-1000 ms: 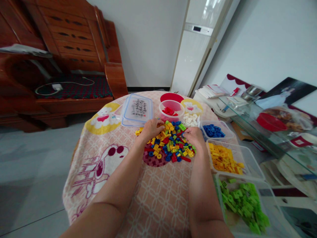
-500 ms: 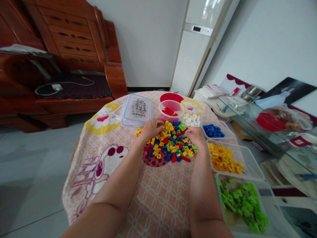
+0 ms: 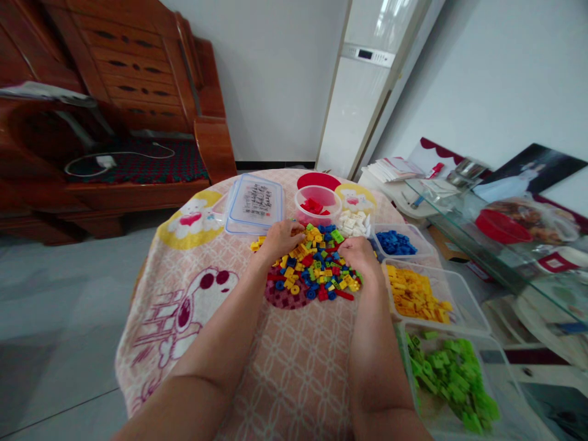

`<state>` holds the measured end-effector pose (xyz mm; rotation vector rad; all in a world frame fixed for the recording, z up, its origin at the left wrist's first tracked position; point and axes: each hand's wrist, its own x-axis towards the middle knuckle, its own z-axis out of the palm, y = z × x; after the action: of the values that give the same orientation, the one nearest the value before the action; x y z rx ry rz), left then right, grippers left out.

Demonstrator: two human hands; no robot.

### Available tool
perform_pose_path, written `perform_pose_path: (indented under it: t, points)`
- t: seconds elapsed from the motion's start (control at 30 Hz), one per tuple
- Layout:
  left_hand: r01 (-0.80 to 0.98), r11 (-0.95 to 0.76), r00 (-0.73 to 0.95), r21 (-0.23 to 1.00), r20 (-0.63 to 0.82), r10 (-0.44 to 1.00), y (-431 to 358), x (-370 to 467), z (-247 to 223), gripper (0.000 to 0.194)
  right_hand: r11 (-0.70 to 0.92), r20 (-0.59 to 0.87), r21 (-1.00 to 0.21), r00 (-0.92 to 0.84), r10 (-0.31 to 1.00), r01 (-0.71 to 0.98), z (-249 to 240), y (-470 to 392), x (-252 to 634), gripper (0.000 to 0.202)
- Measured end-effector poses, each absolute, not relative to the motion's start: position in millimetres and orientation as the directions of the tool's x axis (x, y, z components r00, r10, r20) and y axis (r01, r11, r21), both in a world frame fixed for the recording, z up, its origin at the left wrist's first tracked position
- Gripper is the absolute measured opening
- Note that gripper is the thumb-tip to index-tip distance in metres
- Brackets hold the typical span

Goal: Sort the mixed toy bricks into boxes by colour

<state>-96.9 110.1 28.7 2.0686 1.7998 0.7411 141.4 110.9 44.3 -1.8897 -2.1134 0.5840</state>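
Observation:
A mixed pile of small toy building bricks (image 3: 316,263) in yellow, blue, green and red lies on the patterned tablecloth (image 3: 303,367). At its far left edge is my left hand (image 3: 281,240), fingers curled inward; anything between the fingertips is hidden. My right hand (image 3: 361,252) rests over the pile's right side with its fingers drawn together, and what they pinch cannot be made out. Behind the pile stands a round tub (image 3: 316,191) with red bricks (image 3: 313,207) inside. White bricks (image 3: 354,223) form a heap beside it.
Along the right edge stand clear containers of blue bricks (image 3: 395,242), yellow bricks (image 3: 416,294) and green bricks (image 3: 454,373). Blue-edged plastic lids (image 3: 255,205) lie at the back left, and a red lid (image 3: 318,179) lies behind the tub. A glass shelf (image 3: 505,257) adjoins the table's right.
My right hand has shifted slightly left over the pile, and its fingers are drawn closer together. My left hand has hardly moved.

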Motion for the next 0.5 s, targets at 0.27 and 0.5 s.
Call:
perform_pose_path:
  t: [0.27, 0.5]
  points:
    - [0.830, -0.170, 0.081, 0.532, 0.186, 0.979, 110, -97, 28, 0.030, 0.117, -0.138, -0.338, -0.172, 0.975, 0.934, 45, 110, 136, 0.010]
    - [0.838, -0.180, 0.084, 0.514, 0.205, 0.975, 113, -97, 25, 0.035, 0.126, -0.118, -0.360, -0.179, 0.977, 0.924, 48, 109, 133, 0.017]
